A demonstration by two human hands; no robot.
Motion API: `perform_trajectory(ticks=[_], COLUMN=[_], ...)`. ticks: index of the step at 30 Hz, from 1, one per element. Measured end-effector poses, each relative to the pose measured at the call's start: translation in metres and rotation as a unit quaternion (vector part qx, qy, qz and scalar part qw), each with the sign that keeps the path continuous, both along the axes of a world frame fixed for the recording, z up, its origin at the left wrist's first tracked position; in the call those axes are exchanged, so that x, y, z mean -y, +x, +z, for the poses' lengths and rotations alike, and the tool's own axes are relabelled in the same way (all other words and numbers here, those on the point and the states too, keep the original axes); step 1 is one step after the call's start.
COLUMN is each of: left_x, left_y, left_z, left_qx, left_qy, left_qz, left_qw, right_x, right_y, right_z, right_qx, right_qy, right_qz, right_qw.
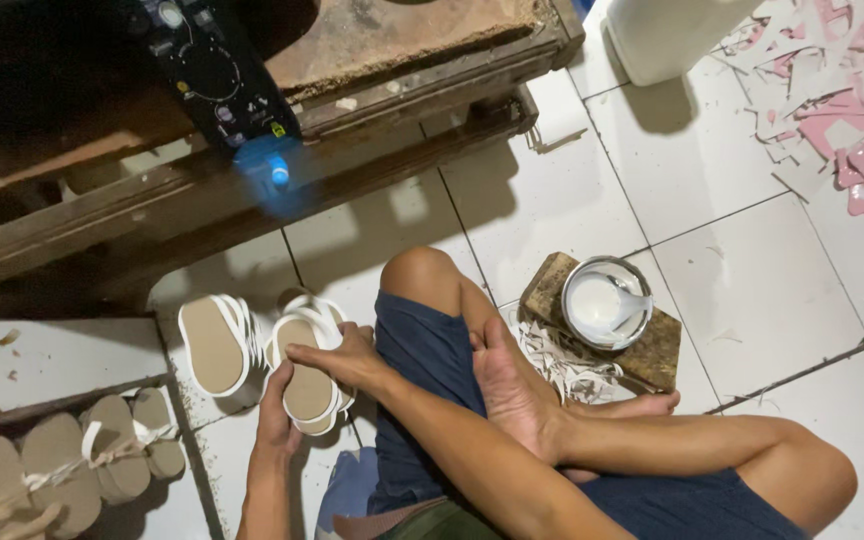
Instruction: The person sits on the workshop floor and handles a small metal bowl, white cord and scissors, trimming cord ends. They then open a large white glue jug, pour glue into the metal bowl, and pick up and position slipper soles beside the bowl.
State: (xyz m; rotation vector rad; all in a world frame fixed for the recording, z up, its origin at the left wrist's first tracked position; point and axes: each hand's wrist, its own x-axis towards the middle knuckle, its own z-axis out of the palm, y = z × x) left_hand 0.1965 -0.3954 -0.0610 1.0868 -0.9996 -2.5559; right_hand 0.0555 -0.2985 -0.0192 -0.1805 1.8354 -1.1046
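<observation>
I sit cross-legged on a white tiled floor. My left hand holds a small stack of tan shoe soles with white rims from below. My right hand lies across the top of the same stack, fingers pointing left. A second upright stack of like soles stands just to the left, apart from my hands. A metal bowl of white liquid rests on a wooden block to the right of my knee.
A low wooden bench with a black device and a blue light on it stands ahead. Tied bundles of tan soles lie at lower left. Pink and white scraps litter the upper right, beside a white container.
</observation>
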Motion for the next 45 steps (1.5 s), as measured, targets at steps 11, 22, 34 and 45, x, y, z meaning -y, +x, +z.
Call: perform_trajectory(ticks=[11, 22, 34, 45], left_x=[-0.016, -0.041, -0.055, -0.043], left_y=[-0.019, -0.027, -0.059, -0.048], left_z=[0.003, 0.06, 0.074, 0.081], left_qx=[0.106, 0.265, 0.337, 0.335], left_qy=[-0.124, -0.611, -0.657, -0.598], left_qz=[0.003, -0.001, -0.044, 0.023], left_qw=[0.987, 0.746, 0.673, 0.728], right_x=[0.002, -0.062, -0.286, -0.314], right_y=[0.004, 0.036, -0.003, -0.004], right_z=[-0.018, 0.005, -0.028, -0.052], right_qx=[-0.046, -0.282, -0.089, -0.054], right_qy=[-0.053, -0.212, -0.109, -0.122], right_qz=[0.013, 0.034, -0.161, -0.345], right_qw=[0.997, 0.935, 0.977, 0.929])
